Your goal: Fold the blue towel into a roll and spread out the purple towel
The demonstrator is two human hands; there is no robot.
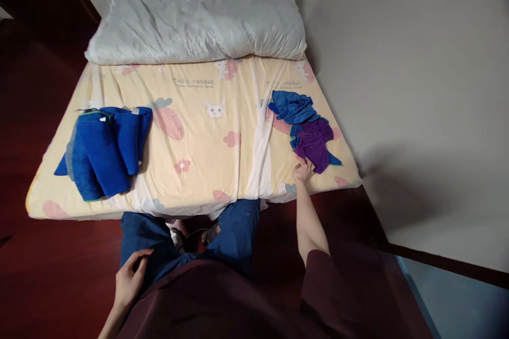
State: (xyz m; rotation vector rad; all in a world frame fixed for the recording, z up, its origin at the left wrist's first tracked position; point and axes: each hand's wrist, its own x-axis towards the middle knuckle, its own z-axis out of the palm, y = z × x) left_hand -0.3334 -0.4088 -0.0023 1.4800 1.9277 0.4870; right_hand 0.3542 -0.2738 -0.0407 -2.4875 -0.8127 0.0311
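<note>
My right hand (304,170) reaches to the bed's right side, its fingers closed at the near edge of a crumpled purple cloth (316,143). Just beyond lies a bunched blue cloth (295,107), partly touching the purple one. My left hand (130,277) rests by my thigh, holding nothing, with a gap between thumb and forefinger. On the left part of the bed, several folded blue cloths (104,153) lie in an overlapping pile with small white tags.
A yellow bed sheet (207,164) with rabbit and carrot prints covers the mattress. A big pale grey quilt or pillow (191,16) lies at the far end. The white wall (417,90) stands close on the right. Dark red floor (67,259) shows at the left.
</note>
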